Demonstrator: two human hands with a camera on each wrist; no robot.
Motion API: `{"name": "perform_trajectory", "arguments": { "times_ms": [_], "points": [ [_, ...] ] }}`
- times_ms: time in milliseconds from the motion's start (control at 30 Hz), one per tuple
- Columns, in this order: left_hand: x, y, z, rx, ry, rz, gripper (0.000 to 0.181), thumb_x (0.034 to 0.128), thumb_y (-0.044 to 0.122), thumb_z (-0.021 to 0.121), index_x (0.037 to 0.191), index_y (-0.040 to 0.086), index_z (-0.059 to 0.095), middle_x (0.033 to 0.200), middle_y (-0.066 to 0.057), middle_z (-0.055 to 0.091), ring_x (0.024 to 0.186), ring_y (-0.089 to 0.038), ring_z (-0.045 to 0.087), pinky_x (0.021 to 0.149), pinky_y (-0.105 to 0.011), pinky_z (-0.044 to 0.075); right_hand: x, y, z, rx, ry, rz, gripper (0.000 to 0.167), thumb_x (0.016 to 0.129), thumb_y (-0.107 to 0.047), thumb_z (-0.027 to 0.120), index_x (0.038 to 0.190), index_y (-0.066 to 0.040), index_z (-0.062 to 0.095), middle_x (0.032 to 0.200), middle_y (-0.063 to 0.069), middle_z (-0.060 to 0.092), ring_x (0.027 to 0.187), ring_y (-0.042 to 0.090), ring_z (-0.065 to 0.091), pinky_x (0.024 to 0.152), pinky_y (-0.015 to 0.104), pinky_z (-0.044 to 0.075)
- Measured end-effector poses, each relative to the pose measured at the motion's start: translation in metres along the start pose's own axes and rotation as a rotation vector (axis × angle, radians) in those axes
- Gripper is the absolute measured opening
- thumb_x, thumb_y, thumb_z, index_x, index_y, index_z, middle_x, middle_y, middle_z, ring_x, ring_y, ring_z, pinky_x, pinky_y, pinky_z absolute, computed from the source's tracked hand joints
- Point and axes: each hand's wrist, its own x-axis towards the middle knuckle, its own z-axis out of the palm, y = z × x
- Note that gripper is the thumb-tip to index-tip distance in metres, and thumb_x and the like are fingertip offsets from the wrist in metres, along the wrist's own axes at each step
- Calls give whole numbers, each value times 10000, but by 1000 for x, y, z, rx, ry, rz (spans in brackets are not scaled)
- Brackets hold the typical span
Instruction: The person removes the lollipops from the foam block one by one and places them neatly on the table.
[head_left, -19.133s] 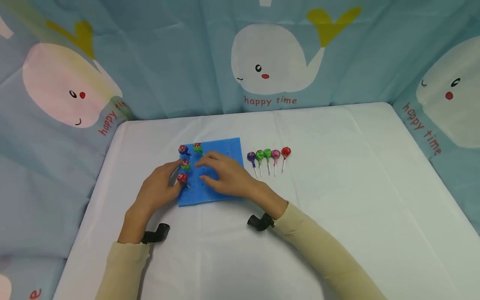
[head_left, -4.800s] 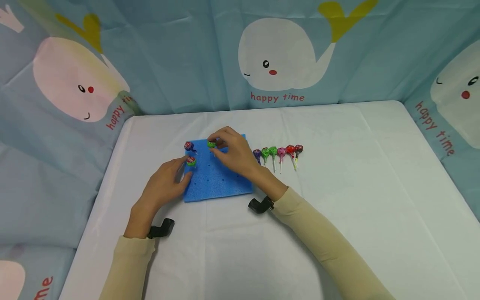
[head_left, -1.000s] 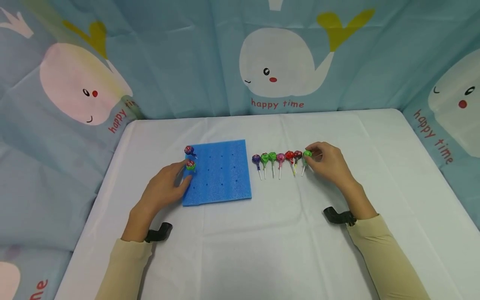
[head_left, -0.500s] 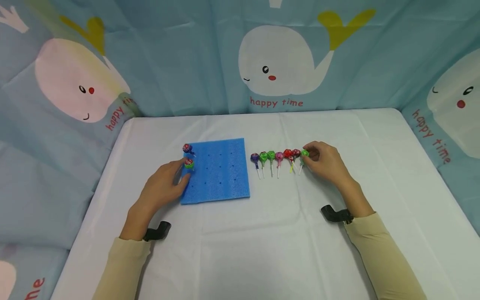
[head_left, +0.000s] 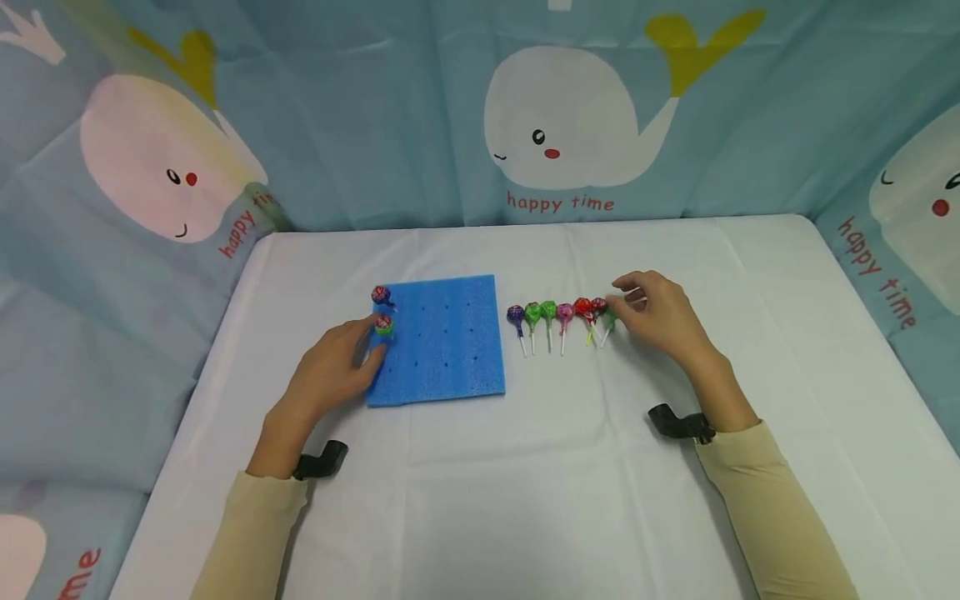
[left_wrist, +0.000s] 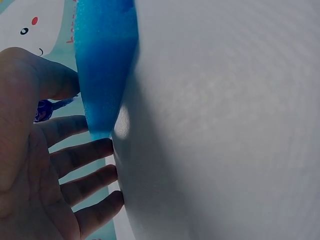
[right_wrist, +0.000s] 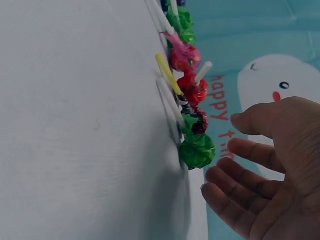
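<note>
My left hand (head_left: pixel 326 367) rests at the left edge of a blue foam board (head_left: pixel 442 379) with small holes, thumb and fingertips touching it. In the left wrist view, its fingers (left_wrist: pixel 82 155) are spread and fairly straight. Two lollipops stand in the board's left side: a purple-blue lollipop (head_left: pixel 381 295) at the far corner and a red-and-green lollipop (head_left: pixel 383 325) by the left fingertips. My right hand (head_left: pixel 663 317) hovers beside the rightmost green lollipop (right_wrist: pixel 197 151), fingers loosely bent and apart from it. That lollipop lies at the end of a row on the table.
Leftward in the row lie a dark red lollipop (head_left: pixel 597 305), a red lollipop (head_left: pixel 582 307), a pink lollipop (head_left: pixel 565 312), two green ones and a purple lollipop (head_left: pixel 515 314). A white cloth covers the table (head_left: pixel 487 500). A blue whale-print curtain (head_left: pixel 375 125) closes off the back and sides.
Two lollipops have left the board since the earliest frame; the row has grown rightward. Within the last second my right hand has let go of the green lollipop. The left hand stays put.
</note>
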Motion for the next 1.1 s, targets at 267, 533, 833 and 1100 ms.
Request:
{"name": "perform_trajectory", "arguments": {
  "times_ms": [267, 533, 833, 1100],
  "points": [
    [-3, -1, -3, 1, 5, 5, 620, 1070, 335, 542, 1611, 57, 425, 1599, -247, 508, 1501, -475, 450, 1217, -684, 383, 9, -14, 3, 26, 52, -63, 325, 1024, -188, 674, 1267, 25, 702, 1258, 259, 669, 1157, 419, 674, 968, 590, 599],
    [-1, -3, 2, -9, 26, 8, 620, 1066, 346, 546, 1612, 75, 431, 1591, -236, 522, 1502, -462, 456, 1220, -678, 387, 7, -18, 4, 35, 66, -117, 296, 1028, -154, 665, 1258, 29, 704, 1262, 244, 667, 1140, 424, 668, 978, 600, 589],
    [-2, -3, 3, -11, 4, 14, 616, 1066, 354, 550, 1602, 72, 445, 1588, -250, 521, 1491, -483, 459, 1207, -694, 390, 5, -16, 11, 33, 39, -136, 296, 1030, -162, 676, 1263, 18, 705, 1248, 220, 686, 1132, 393, 684, 958, 563, 609],
    [1, -2, 1, -36, 2, 10, 620, 1064, 351, 552, 1604, 67, 440, 1590, -249, 520, 1499, -483, 450, 1213, -698, 381, 6, -15, 3, 27, 60, -146, 291, 1038, -171, 665, 1260, 13, 708, 1222, 215, 698, 1104, 392, 694, 937, 570, 606]
  ]
}}
